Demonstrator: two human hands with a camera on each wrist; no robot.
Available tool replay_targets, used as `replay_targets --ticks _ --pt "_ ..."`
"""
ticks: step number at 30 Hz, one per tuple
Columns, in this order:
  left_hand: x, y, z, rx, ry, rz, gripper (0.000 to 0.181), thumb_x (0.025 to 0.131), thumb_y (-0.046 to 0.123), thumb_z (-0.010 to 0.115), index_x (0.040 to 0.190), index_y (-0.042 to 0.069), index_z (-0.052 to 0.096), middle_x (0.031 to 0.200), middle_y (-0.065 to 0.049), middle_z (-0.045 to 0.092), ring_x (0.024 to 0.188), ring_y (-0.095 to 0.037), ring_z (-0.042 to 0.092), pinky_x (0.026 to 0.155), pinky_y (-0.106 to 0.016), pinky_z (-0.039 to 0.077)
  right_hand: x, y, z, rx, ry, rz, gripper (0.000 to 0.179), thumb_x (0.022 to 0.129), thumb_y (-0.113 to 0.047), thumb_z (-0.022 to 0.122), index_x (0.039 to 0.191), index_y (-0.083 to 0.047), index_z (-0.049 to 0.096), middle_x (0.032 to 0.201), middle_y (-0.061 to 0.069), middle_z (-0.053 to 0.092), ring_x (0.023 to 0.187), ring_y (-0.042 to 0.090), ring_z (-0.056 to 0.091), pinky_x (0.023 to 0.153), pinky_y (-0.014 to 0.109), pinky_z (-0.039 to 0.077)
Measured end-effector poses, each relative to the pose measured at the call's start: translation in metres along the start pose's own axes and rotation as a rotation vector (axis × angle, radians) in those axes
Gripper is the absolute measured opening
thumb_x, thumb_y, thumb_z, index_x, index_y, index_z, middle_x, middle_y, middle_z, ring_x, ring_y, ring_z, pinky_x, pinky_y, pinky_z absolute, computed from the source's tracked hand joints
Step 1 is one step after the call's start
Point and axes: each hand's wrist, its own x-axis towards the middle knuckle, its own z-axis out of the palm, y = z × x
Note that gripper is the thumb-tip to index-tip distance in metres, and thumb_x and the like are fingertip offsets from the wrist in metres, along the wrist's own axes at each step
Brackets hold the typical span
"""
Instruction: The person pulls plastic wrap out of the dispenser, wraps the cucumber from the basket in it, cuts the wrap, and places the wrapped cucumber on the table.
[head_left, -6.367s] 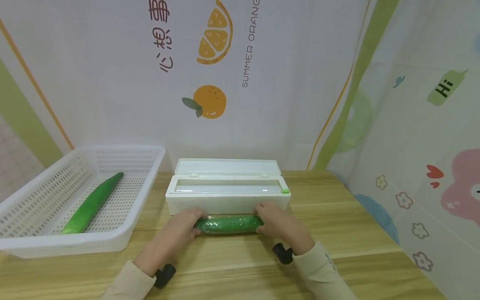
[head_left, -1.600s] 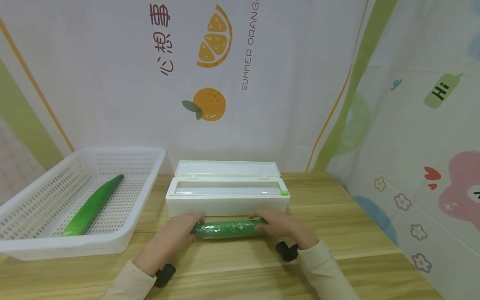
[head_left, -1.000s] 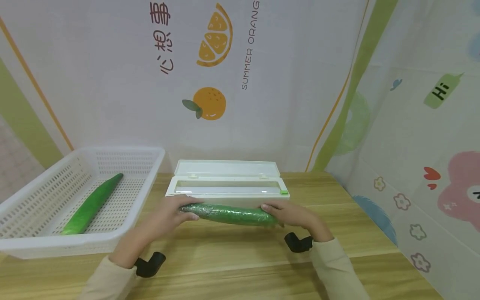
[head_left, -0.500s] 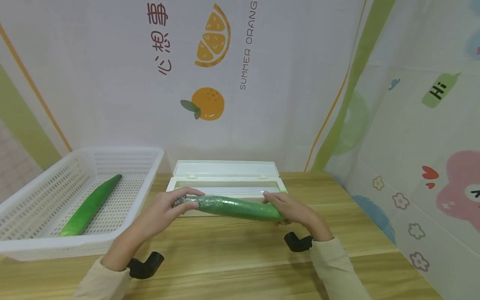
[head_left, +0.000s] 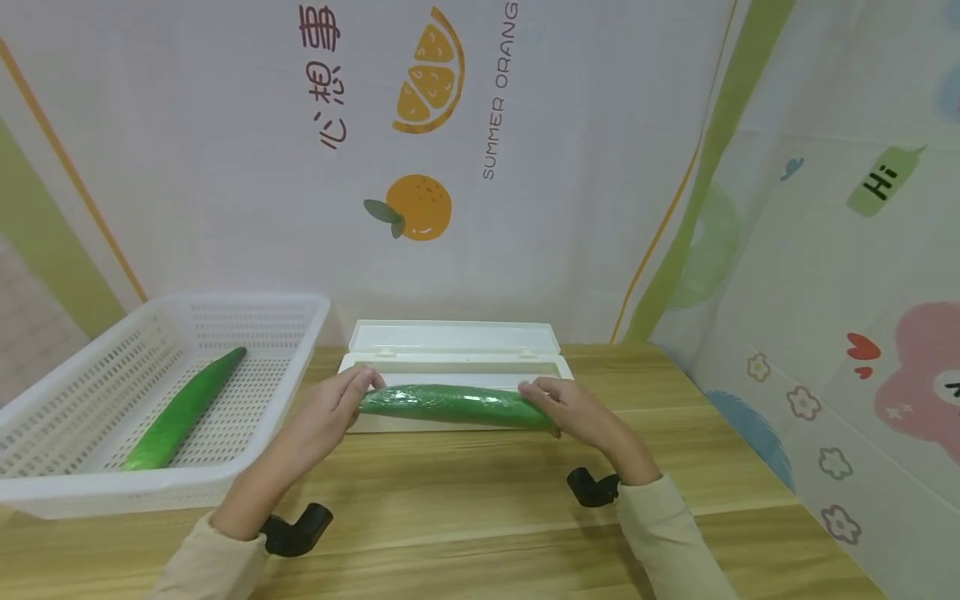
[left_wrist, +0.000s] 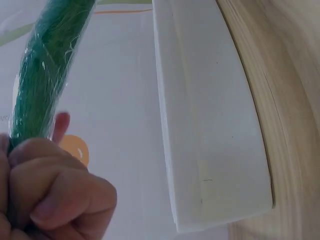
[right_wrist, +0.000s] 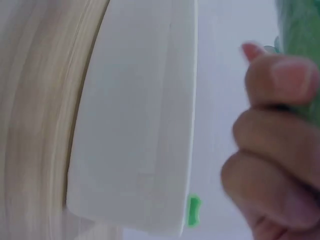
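A cucumber [head_left: 450,405] in clear, shiny cling film is held up level between both hands, above the table. My left hand [head_left: 330,408] grips its left end; in the left wrist view the fingers [left_wrist: 65,195] are curled around the film-covered end [left_wrist: 42,80]. On the other end, my right hand [head_left: 581,417] has its thumb on top and fingers underneath, and the right wrist view shows the curled fingers [right_wrist: 270,145] close up. Right behind the cucumber stands a white cling film dispenser [head_left: 457,364] with its lid [head_left: 453,336] raised. The cucumber overlaps its front in the head view.
A white perforated basket [head_left: 300,367] stands on the left, holding a second long green cucumber [head_left: 187,408]. A small green slider [right_wrist: 193,211] sits at the dispenser's edge. Bare wooden tabletop [head_left: 450,517] lies below the hands. A printed curtain [head_left: 525,250] hangs behind.
Both hands have lifted the wrapped cucumber off the table in front of the dispenser. Since half a second ago, its left end has levelled and the left fingers have closed around that end.
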Motion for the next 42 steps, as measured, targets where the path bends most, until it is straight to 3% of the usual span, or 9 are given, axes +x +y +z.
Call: replay_targets --ticks 5,11,16,19,22,26,35,38,42 --pt "0.001 -0.003 -0.003 -0.026 0.028 -0.098 0.044 0.103 0.036 0.023 0.103 0.004 0.053 0.052 0.002 0.032 0.045 -0.011 0.032 0.040 -0.024 0.033 -0.002 -0.002 -0.001 -0.084 0.006 -0.101 0.032 0.084 -0.043 0.065 0.101 -0.017 0.058 0.105 0.004 0.060 0.079 0.014 0.054 0.076 0.034 0.047" --pt "0.002 -0.006 -0.001 -0.030 0.051 -0.122 0.048 0.102 0.040 0.022 0.106 0.005 0.054 0.051 0.002 0.032 0.044 -0.010 0.032 0.040 -0.024 0.032 -0.004 -0.006 -0.006 -0.008 -0.040 -0.140 0.027 0.091 -0.037 0.056 0.080 -0.013 0.050 0.071 -0.002 0.046 0.063 0.011 0.044 0.060 0.027 0.043" --pt "0.000 0.000 -0.001 0.026 0.088 -0.026 0.044 0.102 0.038 0.023 0.110 0.007 0.053 0.060 -0.002 0.041 0.055 -0.014 0.042 0.049 -0.026 0.038 -0.005 -0.005 -0.012 0.036 -0.039 -0.103 0.039 0.094 -0.039 0.050 0.074 -0.006 0.050 0.062 -0.005 0.037 0.053 0.007 0.036 0.052 0.021 0.039" --pt "-0.001 0.004 -0.002 0.016 0.071 0.048 0.036 0.103 0.032 0.025 0.115 0.007 0.049 0.069 -0.006 0.044 0.062 -0.017 0.045 0.054 -0.028 0.040 -0.005 -0.004 -0.017 0.058 -0.020 -0.062 0.047 0.095 -0.044 0.045 0.089 0.000 0.061 0.071 0.003 0.049 0.049 0.006 0.035 0.051 0.019 0.041" --pt "-0.003 0.005 -0.004 0.005 0.039 0.143 0.032 0.103 0.024 0.028 0.123 0.005 0.044 0.096 -0.016 0.057 0.088 -0.030 0.058 0.073 -0.040 0.050 -0.006 -0.004 -0.020 0.110 -0.004 -0.004 0.056 0.095 -0.048 0.042 0.098 0.002 0.065 0.086 0.015 0.059 0.043 0.004 0.028 0.048 0.018 0.039" --pt "-0.004 0.004 -0.005 0.014 0.021 0.239 0.036 0.103 0.019 0.030 0.133 0.002 0.042 0.136 -0.021 0.046 0.122 -0.041 0.046 0.095 -0.058 0.039 -0.006 -0.002 -0.023 0.187 0.010 0.057 0.062 0.095 -0.052 0.039 0.095 0.005 0.064 0.074 0.010 0.056 0.041 0.003 0.025 0.043 0.016 0.032" --pt "-0.006 0.004 -0.005 0.217 0.129 0.248 0.033 0.101 0.020 0.038 0.126 0.005 0.054 0.097 -0.017 0.068 0.084 -0.030 0.066 0.084 -0.049 0.050 -0.005 0.004 -0.019 0.128 0.047 0.039 0.053 0.099 -0.047 0.032 0.111 -0.001 0.057 0.066 0.002 0.043 0.051 0.010 0.037 0.048 0.021 0.040" --pt "-0.006 0.004 -0.006 0.263 0.159 0.221 0.031 0.101 0.020 0.038 0.119 0.006 0.059 0.064 -0.002 0.057 0.056 -0.012 0.052 0.072 -0.039 0.050 -0.005 0.000 -0.017 0.057 0.050 -0.008 0.045 0.098 -0.044 0.037 0.106 -0.005 0.057 0.070 0.002 0.046 0.057 0.013 0.045 0.057 0.029 0.048" --pt "-0.005 0.005 -0.006 0.270 0.186 0.165 0.030 0.101 0.023 0.039 0.112 0.007 0.063 0.054 0.008 0.046 0.048 -0.004 0.038 0.065 -0.031 0.045 -0.009 -0.010 -0.017 -0.098 0.020 -0.083 0.042 0.092 -0.044 0.052 0.113 -0.008 0.055 0.085 0.006 0.061 0.071 0.015 0.059 0.071 0.036 0.052"
